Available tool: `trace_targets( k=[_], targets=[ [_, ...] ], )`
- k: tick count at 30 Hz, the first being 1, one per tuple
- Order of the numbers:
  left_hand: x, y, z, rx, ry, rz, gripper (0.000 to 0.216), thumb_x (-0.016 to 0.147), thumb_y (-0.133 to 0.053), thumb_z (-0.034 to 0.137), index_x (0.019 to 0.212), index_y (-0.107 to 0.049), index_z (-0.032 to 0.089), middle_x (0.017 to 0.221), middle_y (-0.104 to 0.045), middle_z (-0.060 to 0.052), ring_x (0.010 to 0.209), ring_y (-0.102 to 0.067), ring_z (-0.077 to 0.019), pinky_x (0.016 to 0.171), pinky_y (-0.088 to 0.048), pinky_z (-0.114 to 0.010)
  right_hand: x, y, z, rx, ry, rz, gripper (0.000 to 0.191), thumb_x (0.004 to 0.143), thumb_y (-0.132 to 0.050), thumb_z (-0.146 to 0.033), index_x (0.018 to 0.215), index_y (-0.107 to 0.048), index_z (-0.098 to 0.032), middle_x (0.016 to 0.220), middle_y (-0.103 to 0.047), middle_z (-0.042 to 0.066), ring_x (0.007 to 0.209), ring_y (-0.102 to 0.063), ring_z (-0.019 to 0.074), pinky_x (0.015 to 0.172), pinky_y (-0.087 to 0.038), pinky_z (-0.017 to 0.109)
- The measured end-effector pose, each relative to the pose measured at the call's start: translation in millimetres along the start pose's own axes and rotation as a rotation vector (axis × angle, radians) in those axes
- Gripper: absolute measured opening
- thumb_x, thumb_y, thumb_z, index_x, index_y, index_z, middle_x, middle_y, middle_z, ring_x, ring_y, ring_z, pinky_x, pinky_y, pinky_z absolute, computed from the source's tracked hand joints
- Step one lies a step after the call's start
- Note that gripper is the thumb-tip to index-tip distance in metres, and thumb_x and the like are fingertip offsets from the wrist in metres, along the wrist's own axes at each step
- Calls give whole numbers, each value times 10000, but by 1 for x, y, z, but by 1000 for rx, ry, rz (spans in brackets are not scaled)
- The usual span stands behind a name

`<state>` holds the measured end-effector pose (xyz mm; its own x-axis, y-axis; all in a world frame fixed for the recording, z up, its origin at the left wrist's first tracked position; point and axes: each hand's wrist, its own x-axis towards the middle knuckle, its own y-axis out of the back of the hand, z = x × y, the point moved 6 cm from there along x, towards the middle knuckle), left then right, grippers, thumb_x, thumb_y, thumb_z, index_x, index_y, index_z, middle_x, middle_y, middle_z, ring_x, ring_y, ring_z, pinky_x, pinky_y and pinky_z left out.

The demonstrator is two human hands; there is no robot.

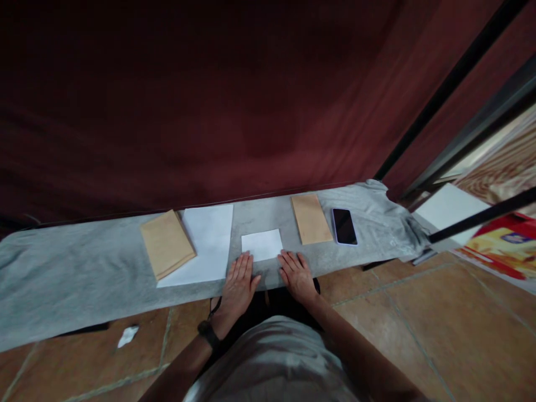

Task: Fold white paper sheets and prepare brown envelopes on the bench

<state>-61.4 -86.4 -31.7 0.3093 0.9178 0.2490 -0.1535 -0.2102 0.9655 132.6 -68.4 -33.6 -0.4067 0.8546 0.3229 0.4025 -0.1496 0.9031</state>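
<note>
A small white rectangle of paper [262,244], possibly folded, lies flat on the grey cloth in front of me. My left hand [239,282] rests palm down with fingers stretched out, its tips at the paper's lower left corner. On the other side my right hand [297,276] lies flat, fingertips by the lower right corner. Left of the paper are larger white sheets [209,240], partly covered by brown envelopes [167,245]. To the right lies one more brown envelope [312,219], with a phone [345,226] beside it, screen dark.
The narrow table has a wrinkled grey cloth [84,268] over it. Behind it hangs a dark red curtain [234,111]. Black poles [452,89] and a red and yellow package [502,245] stand at the right. A crumpled white scrap [128,336] lies on the tiled floor.
</note>
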Motion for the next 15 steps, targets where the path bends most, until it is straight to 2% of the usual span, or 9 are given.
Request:
trace_targets(
  k=[4,7,15],
  targets=[
    [27,-7,33,-78,-110,-56,554,1060,-307,393,1528,-391,109,1601,-395,-137,1513,-312,-249,1228,-329,-474,-1,-3,1,12,11,2,445,1045,-435,-285,1479,-484,-196,1533,-507,84,1422,-442,247,1211,-262,495],
    [51,-14,47,-119,-132,-92,531,1060,-305,385,1505,-434,125,1583,-429,-125,1502,-337,-252,1215,-344,-483,-1,-5,3,19,23,-11,444,1039,-447,-293,1471,-493,-203,1529,-513,89,1425,-437,244,1210,-267,493],
    [92,-19,43,-78,-157,-118,528,1047,-295,380,1492,-472,155,1565,-460,-102,1479,-378,-278,1195,-351,-506,3,2,6,-2,66,-84,493,1024,-487,-355,1480,-479,-169,1544,-490,113,1406,-451,256,1202,-301,479]
  ],
)
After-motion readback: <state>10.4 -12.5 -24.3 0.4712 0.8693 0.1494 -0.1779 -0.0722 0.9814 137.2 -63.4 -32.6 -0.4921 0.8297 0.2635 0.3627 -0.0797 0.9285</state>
